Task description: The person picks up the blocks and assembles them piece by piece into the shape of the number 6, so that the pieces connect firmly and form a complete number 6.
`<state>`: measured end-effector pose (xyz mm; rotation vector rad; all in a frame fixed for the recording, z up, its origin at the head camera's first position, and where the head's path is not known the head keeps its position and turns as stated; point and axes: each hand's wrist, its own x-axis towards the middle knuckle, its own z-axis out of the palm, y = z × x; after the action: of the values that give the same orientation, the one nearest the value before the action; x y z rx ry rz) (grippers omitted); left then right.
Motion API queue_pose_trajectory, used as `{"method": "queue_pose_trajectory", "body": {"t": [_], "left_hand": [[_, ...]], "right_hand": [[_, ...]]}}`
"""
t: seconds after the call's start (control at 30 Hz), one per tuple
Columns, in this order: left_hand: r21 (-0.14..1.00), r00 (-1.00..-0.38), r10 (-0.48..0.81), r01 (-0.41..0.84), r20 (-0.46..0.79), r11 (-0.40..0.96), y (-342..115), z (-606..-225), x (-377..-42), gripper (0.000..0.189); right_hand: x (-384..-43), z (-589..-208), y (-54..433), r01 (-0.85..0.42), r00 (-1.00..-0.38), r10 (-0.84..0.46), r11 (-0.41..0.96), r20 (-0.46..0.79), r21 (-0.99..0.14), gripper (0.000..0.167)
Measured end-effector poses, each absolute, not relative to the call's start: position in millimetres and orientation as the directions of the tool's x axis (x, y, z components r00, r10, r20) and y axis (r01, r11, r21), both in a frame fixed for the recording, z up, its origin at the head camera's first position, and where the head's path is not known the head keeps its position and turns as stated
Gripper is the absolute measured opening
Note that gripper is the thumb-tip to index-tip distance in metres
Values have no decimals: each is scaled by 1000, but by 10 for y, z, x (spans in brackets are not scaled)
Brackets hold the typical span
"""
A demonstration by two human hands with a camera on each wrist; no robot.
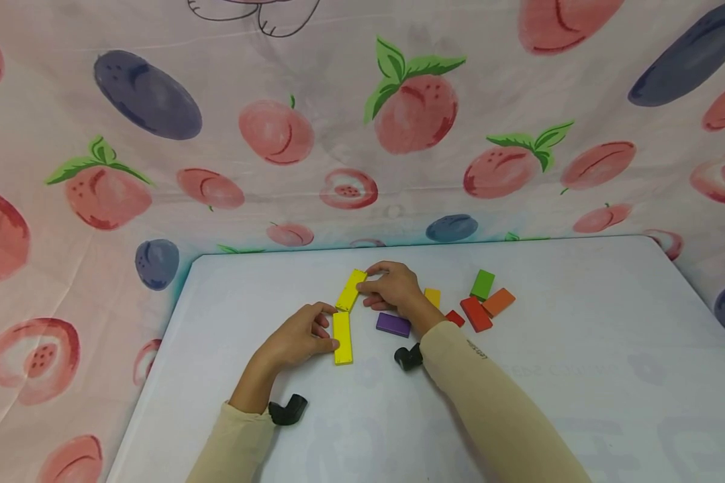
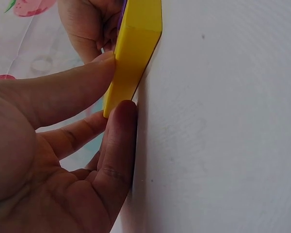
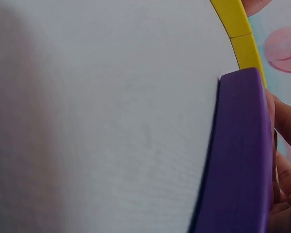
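Observation:
Two yellow rectangular blocks meet end to end at a slight angle on the white table. My left hand (image 1: pixel 300 335) holds the nearer yellow block (image 1: pixel 342 339) by its left edge. In the left wrist view the thumb (image 2: pixel 94 73) and fingertips lie against that block's side. My right hand (image 1: pixel 393 288) grips the farther yellow block (image 1: pixel 352 290), its thumb on the right edge and its index finger near the far corner. A purple block (image 1: pixel 393 325) lies just below the right hand and hides much of that hand in the right wrist view.
Right of the right hand lie a green block (image 1: pixel 482 284), an orange block (image 1: pixel 499 302) and a red block (image 1: pixel 476 314). A smaller red piece (image 1: pixel 455 318) and a yellow-orange block (image 1: pixel 432 296) sit partly behind the right wrist. Fruit-print cloth (image 1: pixel 338 134) hangs behind the table (image 1: pixel 580 402).

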<state>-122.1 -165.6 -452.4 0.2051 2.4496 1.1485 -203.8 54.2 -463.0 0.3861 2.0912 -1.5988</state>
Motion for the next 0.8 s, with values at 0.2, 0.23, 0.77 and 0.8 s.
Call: {"method": "queue_pose_trajectory", "body": {"t": [0.2,0.23,0.77,0.8], "left_hand": [[757,-899,313,-32,-307,652,-1656,-4524,-1220,54],[757,-899,313,-32,-307,653,-1656,-4527,-1219,54],[623,-931,249,32,-265,782,-1626,-4416,-1178,63],[593,-933,250,51,-258,803,-1622,-4408,-1175,65]], "right_hand": [[-2031,-4620,530,497,-844,-54,291,-533,-817,43],[-2028,-4618,532,496,-845,-55,291,-532,-818,43],[-1965,-4533,675,453,-861,-108,279,-497,-846,53],[-1949,-4514,697,422,-873,-109,318,-475,-849,50]]}}
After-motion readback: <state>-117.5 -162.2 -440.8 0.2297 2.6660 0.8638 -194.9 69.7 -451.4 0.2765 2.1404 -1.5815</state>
